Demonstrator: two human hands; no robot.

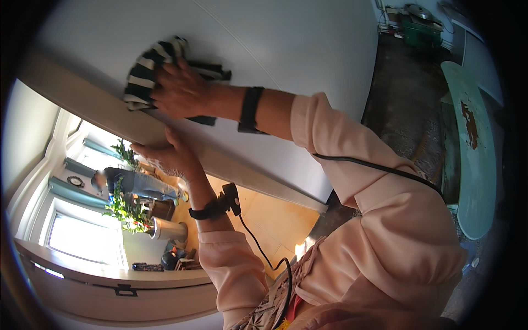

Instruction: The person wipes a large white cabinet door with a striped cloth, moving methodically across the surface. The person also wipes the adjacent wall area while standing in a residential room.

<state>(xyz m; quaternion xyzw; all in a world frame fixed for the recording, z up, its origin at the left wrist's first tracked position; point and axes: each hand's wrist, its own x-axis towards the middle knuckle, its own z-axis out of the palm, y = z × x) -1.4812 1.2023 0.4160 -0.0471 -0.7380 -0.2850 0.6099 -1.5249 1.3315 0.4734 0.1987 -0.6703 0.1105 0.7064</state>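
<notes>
A black-and-white striped cloth (142,78) lies bunched against the pale face of a door (288,45). My right hand (181,88) is spread over it and presses it to that face close to the door's edge; the fingers look slightly blurred. Just below, my left hand (171,156) holds the beige door edge (103,103), thumb on the edge and fingers towards the far side. Black straps circle both my wrists, and the left one carries a small device (232,199) with a cable.
A door frame with a strike plate (126,290) stands at lower left. Through the doorway are potted plants (169,229), windows and another person (140,181). To the right are a worn pale-green board (474,152), dark floor (406,99) and a green stove-like unit (420,33).
</notes>
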